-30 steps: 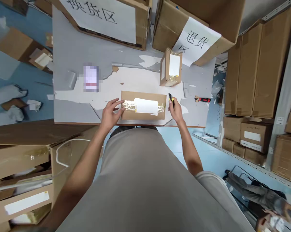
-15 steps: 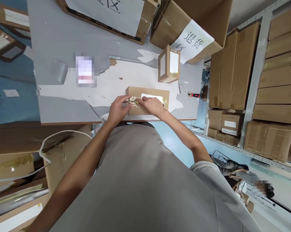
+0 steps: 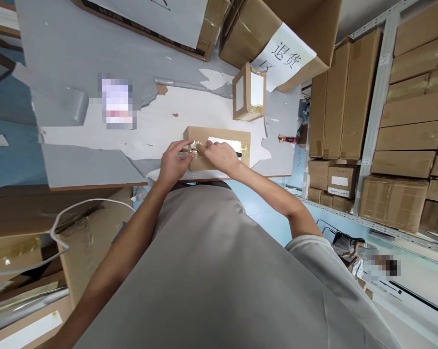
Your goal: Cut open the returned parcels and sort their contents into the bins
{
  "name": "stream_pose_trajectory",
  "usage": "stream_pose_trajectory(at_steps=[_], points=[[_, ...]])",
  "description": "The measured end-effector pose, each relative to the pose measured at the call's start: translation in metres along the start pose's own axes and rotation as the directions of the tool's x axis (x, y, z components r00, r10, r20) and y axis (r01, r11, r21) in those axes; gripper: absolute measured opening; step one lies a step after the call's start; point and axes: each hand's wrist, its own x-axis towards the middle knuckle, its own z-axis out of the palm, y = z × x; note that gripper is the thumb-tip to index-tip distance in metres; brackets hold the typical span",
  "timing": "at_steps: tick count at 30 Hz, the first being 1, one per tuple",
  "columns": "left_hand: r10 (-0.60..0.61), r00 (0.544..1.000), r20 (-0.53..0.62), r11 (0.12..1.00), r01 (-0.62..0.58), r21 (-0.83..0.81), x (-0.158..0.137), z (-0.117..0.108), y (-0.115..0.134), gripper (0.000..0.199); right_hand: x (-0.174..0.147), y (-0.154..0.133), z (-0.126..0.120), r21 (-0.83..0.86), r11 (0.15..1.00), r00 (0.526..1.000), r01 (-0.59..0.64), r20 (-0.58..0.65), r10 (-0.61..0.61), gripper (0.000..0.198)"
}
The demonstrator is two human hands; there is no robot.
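A flat cardboard box lies near the table's front edge, with a white label and clear tape on its top. My left hand is at the box's left end, thumb and fingertips closed on the crumpled tape. My right hand bends over the box top, its fingers closed and their tips at the same tape. From under that hand sticks the black end of a slim tool; the rest is hidden, so its kind is unclear.
A small taped box stands behind on the table. A red and black cutter lies to the right. Large labelled cartons fill the back. Shelves of boxes stand right; a person is at the lower right.
The whole view has shifted slightly left. My right fingers have shifted a little along the tape, and the tool's black end shows more clearly. My left hand stays at the box's left end.
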Motion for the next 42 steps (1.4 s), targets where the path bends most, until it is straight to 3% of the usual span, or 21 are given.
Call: stream_pose_trajectory(at_steps=[6,15,19,25,29,33,37,39,42], points=[[-0.062,0.997,-0.045,0.998,0.063,0.024,-0.003,0.001,0.004,0.052,-0.002,0.01,0.005,0.033,0.999,0.999,0.03,-0.021,-0.03,0.051],[-0.196,0.965,-0.175,0.977,0.207,0.045,-0.002,0.006,0.016,0.049,-0.075,0.133,0.063,0.083,0.975,0.975,-0.208,0.097,0.2,0.048],[-0.233,0.941,-0.246,0.965,0.254,0.057,-0.002,0.009,0.018,0.052,-0.084,0.16,0.086,0.127,0.982,0.989,-0.143,0.068,0.135,0.049],[-0.277,0.883,-0.379,0.941,0.33,0.081,0.002,0.018,0.018,0.049,-0.07,0.189,0.111,0.191,0.98,0.999,-0.049,0.002,0.05,0.053],[-0.283,0.855,-0.435,0.945,0.327,0.029,0.005,0.023,0.015,0.052,-0.06,0.207,0.149,0.356,0.934,0.993,0.013,-0.115,0.03,0.048],[-0.253,0.845,-0.47,0.941,0.327,0.083,0.001,0.024,0.014,0.047,-0.045,0.191,0.194,0.628,0.775,0.97,0.069,-0.222,0.094,0.048],[-0.224,0.809,-0.543,0.916,0.365,0.167,-0.005,0.017,0.015,0.05,-0.033,0.154,0.22,0.831,0.526,0.906,0.182,-0.35,0.238,0.05],[-0.217,0.787,-0.577,0.898,0.393,0.198,-0.007,0.012,0.015,0.051,-0.029,0.139,0.226,0.912,0.375,0.878,0.164,-0.308,0.365,0.052],[-0.227,0.76,-0.609,0.889,0.417,0.189,-0.007,0.002,0.011,0.048,-0.019,0.123,0.227,0.99,0.117,0.867,0.076,-0.123,0.482,0.052]])
